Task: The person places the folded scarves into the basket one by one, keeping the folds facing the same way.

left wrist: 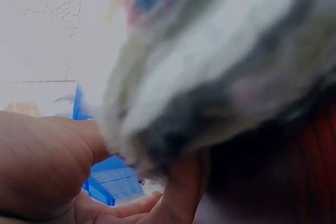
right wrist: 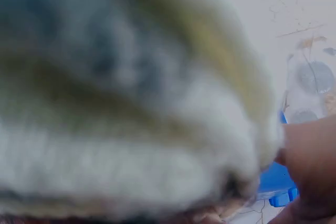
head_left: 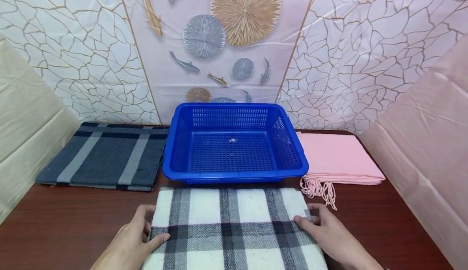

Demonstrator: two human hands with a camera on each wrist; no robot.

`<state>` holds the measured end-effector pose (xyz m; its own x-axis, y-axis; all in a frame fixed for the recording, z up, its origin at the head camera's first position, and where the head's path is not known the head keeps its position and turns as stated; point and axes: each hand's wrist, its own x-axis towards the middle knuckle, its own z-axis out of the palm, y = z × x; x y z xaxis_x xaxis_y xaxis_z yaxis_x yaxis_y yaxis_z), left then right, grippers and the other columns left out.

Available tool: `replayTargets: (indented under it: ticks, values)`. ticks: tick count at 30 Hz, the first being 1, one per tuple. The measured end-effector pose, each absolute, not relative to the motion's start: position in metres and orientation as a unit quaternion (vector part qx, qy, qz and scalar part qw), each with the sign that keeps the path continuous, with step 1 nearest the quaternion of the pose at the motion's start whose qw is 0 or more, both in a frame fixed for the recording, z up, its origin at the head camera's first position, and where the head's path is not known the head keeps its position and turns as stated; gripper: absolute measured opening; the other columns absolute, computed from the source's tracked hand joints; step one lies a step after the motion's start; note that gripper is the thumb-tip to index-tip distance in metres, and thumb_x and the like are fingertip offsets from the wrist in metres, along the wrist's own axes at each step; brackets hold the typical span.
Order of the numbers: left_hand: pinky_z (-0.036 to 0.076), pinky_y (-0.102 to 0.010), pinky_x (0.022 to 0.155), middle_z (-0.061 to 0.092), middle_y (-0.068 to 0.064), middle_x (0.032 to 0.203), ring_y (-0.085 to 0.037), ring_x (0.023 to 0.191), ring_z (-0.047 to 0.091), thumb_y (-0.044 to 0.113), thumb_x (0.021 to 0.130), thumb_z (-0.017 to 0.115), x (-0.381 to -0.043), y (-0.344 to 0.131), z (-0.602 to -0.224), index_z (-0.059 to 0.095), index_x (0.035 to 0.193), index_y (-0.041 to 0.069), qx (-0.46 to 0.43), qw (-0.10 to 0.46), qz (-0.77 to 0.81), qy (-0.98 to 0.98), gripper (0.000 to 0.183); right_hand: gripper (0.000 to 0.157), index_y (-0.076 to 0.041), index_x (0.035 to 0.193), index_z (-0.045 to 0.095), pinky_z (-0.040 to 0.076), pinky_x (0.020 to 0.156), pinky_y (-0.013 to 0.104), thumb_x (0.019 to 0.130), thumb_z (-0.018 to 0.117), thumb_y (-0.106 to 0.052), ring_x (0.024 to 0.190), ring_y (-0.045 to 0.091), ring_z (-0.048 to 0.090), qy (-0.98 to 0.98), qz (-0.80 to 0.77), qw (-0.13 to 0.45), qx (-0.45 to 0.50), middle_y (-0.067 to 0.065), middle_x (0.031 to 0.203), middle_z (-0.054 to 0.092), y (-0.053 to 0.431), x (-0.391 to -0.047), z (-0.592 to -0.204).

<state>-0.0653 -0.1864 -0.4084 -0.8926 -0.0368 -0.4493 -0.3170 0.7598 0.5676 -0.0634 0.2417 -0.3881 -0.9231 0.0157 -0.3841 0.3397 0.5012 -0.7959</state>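
Observation:
A folded white, grey and black plaid scarf (head_left: 204, 209) lies in front of me, its lower part cut off by the head view's edge. My left hand (head_left: 133, 237) grips its left edge, thumb on top and fingers at the side and beneath. On the opposite edge my right hand (head_left: 334, 235) holds it the same way. Both wrist views show the cloth close and blurred; in the left one the fabric (left wrist: 210, 77) sits between thumb and fingers, and in the right one the layers (right wrist: 121, 145) fill most of the picture.
A blue plastic basket (head_left: 234, 175) with slotted walls stands just beyond the scarf. To its left lies a folded dark grey striped cloth (head_left: 106, 156), to its right a folded pink fringed scarf (head_left: 340, 156). The brown table (head_left: 73, 217) meets a patterned backdrop (head_left: 98, 54) behind.

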Motion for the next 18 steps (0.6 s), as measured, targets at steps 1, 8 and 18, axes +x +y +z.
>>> replayTargets:
  ticks: [1, 8, 18]
  values:
    - [0.047, -0.033, 0.065, 0.056, -0.006, 0.095, -0.015, 0.076, 0.056, 0.043, 0.087, 0.080, -0.065, -0.186, -0.409, 0.035, 0.143, 0.004, -0.096, 0.210, 0.336, 0.913, 0.082, 0.061, 0.007, 0.142, 0.037, 0.060, 0.071, 0.035, 0.101, 0.065, -0.029, 0.086, 0.020, 0.071, 0.840, -0.505, 0.176, 0.096, 0.016, 0.107, 0.068, 0.244, -0.064, -0.388]
    - [0.044, -0.034, 0.063, 0.056, -0.006, 0.094, -0.016, 0.073, 0.051, 0.029, 0.090, 0.079, -0.061, -0.186, -0.408, 0.033, 0.147, 0.009, -0.064, 0.181, 0.357, 0.914, 0.077, 0.059, 0.017, 0.133, 0.046, 0.062, 0.075, 0.038, 0.104, 0.060, -0.032, 0.087, 0.022, 0.073, 0.792, -0.552, 0.260, 0.034, 0.011, 0.102, 0.072, 0.255, -0.069, -0.388]
    - [0.037, -0.027, 0.057, 0.051, -0.001, 0.080, -0.014, 0.063, 0.046, 0.009, 0.090, 0.076, -0.056, -0.185, -0.401, 0.052, 0.130, 0.025, -0.037, 0.148, 0.360, 0.920, 0.049, 0.061, 0.015, 0.142, 0.041, 0.062, 0.077, 0.040, 0.104, 0.060, -0.030, 0.091, 0.025, 0.075, 0.775, -0.576, 0.261, 0.004, 0.014, 0.108, 0.073, 0.256, -0.068, -0.385]
